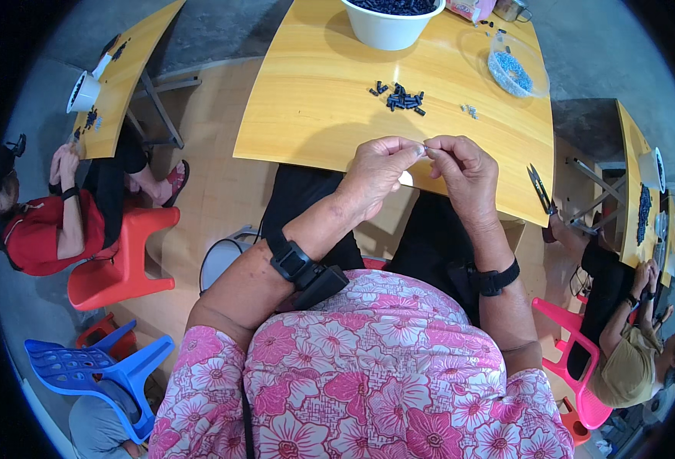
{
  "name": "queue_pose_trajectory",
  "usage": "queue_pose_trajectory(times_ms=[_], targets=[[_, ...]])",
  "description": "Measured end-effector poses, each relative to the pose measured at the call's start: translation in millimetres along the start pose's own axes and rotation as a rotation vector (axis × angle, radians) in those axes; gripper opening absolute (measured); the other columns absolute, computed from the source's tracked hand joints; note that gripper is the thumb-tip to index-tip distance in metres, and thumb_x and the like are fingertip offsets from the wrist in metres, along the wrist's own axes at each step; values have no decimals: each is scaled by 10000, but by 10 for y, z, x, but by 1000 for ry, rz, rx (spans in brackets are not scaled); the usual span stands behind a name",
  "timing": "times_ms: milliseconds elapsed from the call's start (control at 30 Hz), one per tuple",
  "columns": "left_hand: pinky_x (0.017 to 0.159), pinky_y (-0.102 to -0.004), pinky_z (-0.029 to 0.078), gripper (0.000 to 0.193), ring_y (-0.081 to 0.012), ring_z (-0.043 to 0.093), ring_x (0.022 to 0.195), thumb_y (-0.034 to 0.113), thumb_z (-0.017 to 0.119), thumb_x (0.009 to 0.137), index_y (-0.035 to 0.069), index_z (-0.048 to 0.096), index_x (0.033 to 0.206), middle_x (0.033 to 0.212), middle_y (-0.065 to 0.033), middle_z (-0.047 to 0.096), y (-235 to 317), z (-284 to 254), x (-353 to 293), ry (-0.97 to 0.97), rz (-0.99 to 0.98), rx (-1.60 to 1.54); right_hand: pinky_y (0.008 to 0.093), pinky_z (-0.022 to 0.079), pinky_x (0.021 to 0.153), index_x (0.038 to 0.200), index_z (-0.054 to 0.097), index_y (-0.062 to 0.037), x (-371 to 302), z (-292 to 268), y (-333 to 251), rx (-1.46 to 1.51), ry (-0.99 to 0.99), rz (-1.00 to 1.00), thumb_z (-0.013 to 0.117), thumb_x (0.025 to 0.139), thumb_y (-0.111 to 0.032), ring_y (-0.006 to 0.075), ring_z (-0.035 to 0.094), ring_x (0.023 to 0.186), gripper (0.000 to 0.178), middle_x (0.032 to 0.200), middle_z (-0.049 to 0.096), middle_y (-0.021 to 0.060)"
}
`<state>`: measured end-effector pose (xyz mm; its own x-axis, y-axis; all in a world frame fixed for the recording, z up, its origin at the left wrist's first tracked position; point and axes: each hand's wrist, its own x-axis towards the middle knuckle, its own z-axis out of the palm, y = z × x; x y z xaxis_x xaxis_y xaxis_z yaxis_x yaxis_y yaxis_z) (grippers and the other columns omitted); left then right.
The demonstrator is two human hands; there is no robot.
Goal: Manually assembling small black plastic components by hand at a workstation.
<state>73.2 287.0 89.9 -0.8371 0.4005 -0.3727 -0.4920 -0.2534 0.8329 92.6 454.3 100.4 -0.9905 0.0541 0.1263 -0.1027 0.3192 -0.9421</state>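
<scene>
Pink-and-white floral clothing (375, 359) lies nearest the camera, cut off by the lower edge of the view. Beyond it, closer to the wearer than the loose black pile (405, 99), both bare hands meet over the near edge of the wooden surface (299, 92). Thumb and forefinger of the left hand (379, 168) and of the right hand (469, 176) pinch a tiny item (425, 150) between them; the fingertips cover most of it, so its kind and shape cannot be told. Something white (406, 179) shows below the pinch, largely hidden by the hands. Straight beyond the pile stands a white tub (387, 34) full of small black pieces (395, 6), its far rim cut off by the upper edge. Beyond the pile and to its right, a clear bowl (535, 65) holds small blue pieces (510, 74), too fine to make out singly. Farther beyond, a pink package (471, 8) is cut off and a metal mug (509, 10) is partly so. Right of the pile lie small pale bits (470, 112); nearer the wearer and farther right, dark snips (538, 187).
</scene>
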Motion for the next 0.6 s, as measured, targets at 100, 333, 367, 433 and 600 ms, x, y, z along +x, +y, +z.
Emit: queue_pose_trajectory(times_ms=[100,333,367,433,600], targets=[[487,-174,283,160,-1,359,583,205,618,967,49,650,982,732,80,485,22,22,-6,-9,-17,-22,262,498,633,924,703,-10,8,3,44,-56,22,-81,668,851,-20,130,617,688,82,809,671,73],[477,-180,281,151,-3,360,574,213,634,957,65,654,941,706,80,478,1,29,9,-1,0,6,283,502,647,898,670,-8,8,-6,45,-128,4,-96,660,849,-28,180,626,695,54,791,655,100],[477,-180,281,151,-3,360,574,213,634,957,65,654,941,706,80,478,-9,42,15,-2,-1,7,285,503,644,897,663,-7,9,-8,61,-134,3,-110,655,852,-30,182,626,692,51,792,651,104],[475,-181,283,150,-1,371,576,210,646,947,66,668,917,695,76,496,-21,67,14,27,92,98,292,505,643,901,659,-8,16,-8,76,-136,-3,-113,650,855,-32,187,629,693,53,799,649,107],[511,-182,325,133,-6,411,605,174,654,933,44,685,931,720,67,549,-14,64,-1,45,150,222,319,515,665,901,657,-10,-5,-25,-28,-85,-49,24,637,857,-33,216,642,720,53,827,652,118]])
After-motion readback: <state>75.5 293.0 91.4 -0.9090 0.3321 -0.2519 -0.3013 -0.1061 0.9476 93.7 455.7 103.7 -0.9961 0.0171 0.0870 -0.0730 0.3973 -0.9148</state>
